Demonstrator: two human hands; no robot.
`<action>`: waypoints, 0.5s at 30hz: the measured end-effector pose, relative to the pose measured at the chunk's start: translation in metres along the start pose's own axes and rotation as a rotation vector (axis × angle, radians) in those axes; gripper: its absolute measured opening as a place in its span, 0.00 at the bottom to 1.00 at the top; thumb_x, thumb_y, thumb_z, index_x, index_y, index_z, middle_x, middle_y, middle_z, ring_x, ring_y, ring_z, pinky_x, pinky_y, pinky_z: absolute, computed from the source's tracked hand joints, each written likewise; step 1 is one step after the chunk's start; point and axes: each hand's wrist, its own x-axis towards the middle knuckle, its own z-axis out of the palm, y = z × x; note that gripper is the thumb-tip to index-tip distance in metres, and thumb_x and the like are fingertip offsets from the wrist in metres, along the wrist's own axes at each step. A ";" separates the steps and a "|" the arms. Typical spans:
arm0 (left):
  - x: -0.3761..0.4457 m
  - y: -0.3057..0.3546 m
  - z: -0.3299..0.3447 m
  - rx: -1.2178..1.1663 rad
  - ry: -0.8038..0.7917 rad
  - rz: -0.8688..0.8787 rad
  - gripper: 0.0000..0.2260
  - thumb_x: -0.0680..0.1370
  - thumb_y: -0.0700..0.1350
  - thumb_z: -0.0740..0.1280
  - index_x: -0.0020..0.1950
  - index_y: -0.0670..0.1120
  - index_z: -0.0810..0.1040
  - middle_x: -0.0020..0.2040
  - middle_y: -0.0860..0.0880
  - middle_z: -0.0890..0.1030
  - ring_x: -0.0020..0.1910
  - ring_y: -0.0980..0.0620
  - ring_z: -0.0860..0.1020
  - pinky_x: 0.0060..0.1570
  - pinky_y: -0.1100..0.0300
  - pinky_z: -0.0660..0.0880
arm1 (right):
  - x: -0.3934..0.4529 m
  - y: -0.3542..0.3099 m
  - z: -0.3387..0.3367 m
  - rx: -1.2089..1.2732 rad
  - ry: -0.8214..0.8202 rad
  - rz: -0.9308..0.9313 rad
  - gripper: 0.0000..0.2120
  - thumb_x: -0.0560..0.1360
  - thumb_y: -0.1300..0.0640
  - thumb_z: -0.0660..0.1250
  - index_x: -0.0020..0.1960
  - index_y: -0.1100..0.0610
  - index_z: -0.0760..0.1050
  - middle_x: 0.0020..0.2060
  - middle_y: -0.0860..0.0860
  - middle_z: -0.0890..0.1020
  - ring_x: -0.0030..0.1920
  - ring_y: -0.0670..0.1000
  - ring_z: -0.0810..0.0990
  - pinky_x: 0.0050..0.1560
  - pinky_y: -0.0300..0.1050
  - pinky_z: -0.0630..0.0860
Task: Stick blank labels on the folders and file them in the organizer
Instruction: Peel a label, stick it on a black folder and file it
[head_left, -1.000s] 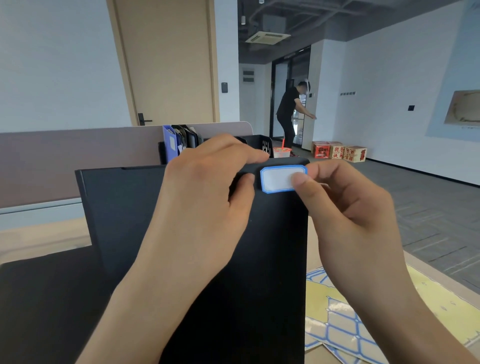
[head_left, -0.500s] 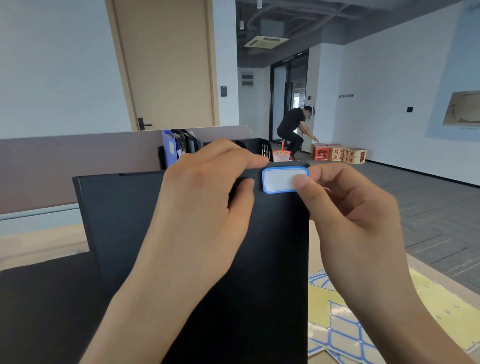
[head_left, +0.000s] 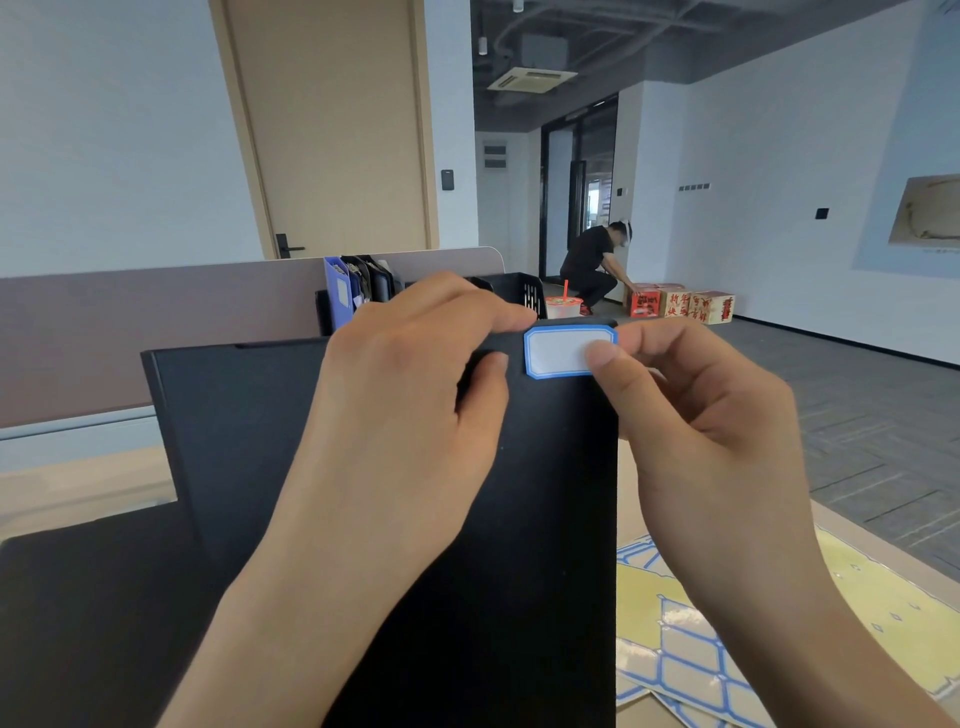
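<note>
Pinching hands — left hand (head_left: 395, 415) on black folder (head_left: 249, 431), right hand (head_left: 696, 431) on blank label (head_left: 558, 353).

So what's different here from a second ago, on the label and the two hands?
The right hand thumb slid left, further onto the blank label, pressing it at the black folder's top right corner. In the background, a person went from standing to crouching by the boxes. The left hand's grip on the folder's top edge is unchanged.

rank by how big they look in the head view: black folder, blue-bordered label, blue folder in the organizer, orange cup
1. black folder, nearest the camera, which inflates it
2. blue-bordered label
3. blue folder and orange cup look alike and sit farther off, so unranked
</note>
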 end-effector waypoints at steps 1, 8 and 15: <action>0.000 0.000 0.000 0.001 0.001 0.001 0.13 0.76 0.38 0.68 0.57 0.50 0.84 0.50 0.56 0.83 0.48 0.55 0.80 0.51 0.57 0.74 | 0.000 0.000 0.000 0.007 -0.001 -0.004 0.06 0.81 0.53 0.70 0.46 0.52 0.82 0.40 0.63 0.83 0.42 0.66 0.78 0.40 0.64 0.75; -0.001 0.002 0.000 -0.004 0.020 0.005 0.13 0.75 0.38 0.68 0.56 0.50 0.84 0.49 0.56 0.83 0.47 0.54 0.81 0.51 0.54 0.76 | 0.000 0.002 0.000 0.027 0.012 -0.024 0.06 0.81 0.54 0.70 0.46 0.53 0.82 0.37 0.57 0.84 0.36 0.58 0.77 0.34 0.43 0.72; -0.001 0.003 0.000 0.008 0.030 0.024 0.12 0.75 0.39 0.68 0.56 0.49 0.84 0.50 0.55 0.83 0.48 0.54 0.81 0.52 0.51 0.77 | -0.002 -0.001 0.003 0.049 0.032 -0.019 0.06 0.81 0.56 0.71 0.45 0.53 0.82 0.36 0.53 0.84 0.34 0.46 0.77 0.34 0.36 0.72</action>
